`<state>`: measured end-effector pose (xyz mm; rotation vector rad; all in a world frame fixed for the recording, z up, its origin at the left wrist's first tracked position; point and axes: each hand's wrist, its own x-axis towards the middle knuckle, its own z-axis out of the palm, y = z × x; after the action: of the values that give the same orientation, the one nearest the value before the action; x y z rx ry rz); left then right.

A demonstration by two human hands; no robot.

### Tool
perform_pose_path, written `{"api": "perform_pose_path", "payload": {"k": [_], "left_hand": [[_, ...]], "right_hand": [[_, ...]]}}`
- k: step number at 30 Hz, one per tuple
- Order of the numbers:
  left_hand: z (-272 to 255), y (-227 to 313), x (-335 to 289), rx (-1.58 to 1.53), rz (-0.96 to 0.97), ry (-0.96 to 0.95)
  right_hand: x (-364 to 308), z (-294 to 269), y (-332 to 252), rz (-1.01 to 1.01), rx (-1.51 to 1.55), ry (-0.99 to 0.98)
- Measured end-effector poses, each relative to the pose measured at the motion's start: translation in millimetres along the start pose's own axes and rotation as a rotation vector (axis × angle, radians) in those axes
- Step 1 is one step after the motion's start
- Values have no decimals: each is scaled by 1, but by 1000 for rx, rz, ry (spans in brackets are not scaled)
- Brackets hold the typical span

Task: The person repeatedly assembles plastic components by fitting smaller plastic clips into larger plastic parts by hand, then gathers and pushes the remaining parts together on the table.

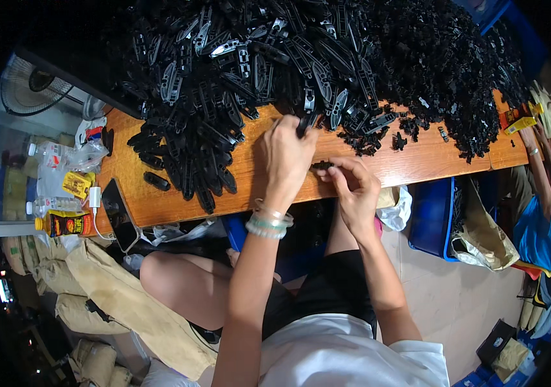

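My left hand (285, 155), with bracelets at its wrist, reaches to the near edge of a big heap of long black plastic parts (249, 71). Its fingers are closed round one such long black part (305, 122), which points away from me. To its right, my right hand (359, 193) pinches a small black clip-like piece (322, 166) between thumb and fingertips, just above the table's front edge. The two held pieces are apart. Farther right lies a dense pile of small black pieces (436, 71), with a few strays on the wooden table (391, 168).
A phone (119, 216) on a white cable lies at the table's left end, beside plastic bottles (46, 206) and yellow packets (78, 185). A fan (33, 84) stands beyond. Below the table at right is a blue bin (431, 216). Another person's arm (540, 161) works at far right.
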<state>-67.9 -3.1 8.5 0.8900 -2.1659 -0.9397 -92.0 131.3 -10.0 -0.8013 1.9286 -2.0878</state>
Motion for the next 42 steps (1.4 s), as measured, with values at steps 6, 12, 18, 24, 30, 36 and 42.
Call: {"api": "perform_pose_path", "payload": {"k": [6, 12, 18, 24, 30, 36, 42], "left_hand": [[-55, -14, -51, -135, -146, -79], [-76, -9, -88, -544, -175, -280], [-86, -6, -91, -698, -278, -316], [-85, 0, -86, -665, -254, -238], [-83, 3, -90, -650, -237, -226], [-105, -15, -89, -489, -158, -389], [-60, 0, -46, -310, 61, -207]], "right_hand": [[-7, -7, -9, 141, 197, -37], [-11, 0, -21, -25, 23, -134], [-15, 1, -23, -151, -178, -143], [-18, 4, -35, -107, -103, -247], [-26, 3, -34, 97, -91, -275], [-23, -16, -24, -153, -279, -300], [16, -33, -4, -211, -754, 168]]}}
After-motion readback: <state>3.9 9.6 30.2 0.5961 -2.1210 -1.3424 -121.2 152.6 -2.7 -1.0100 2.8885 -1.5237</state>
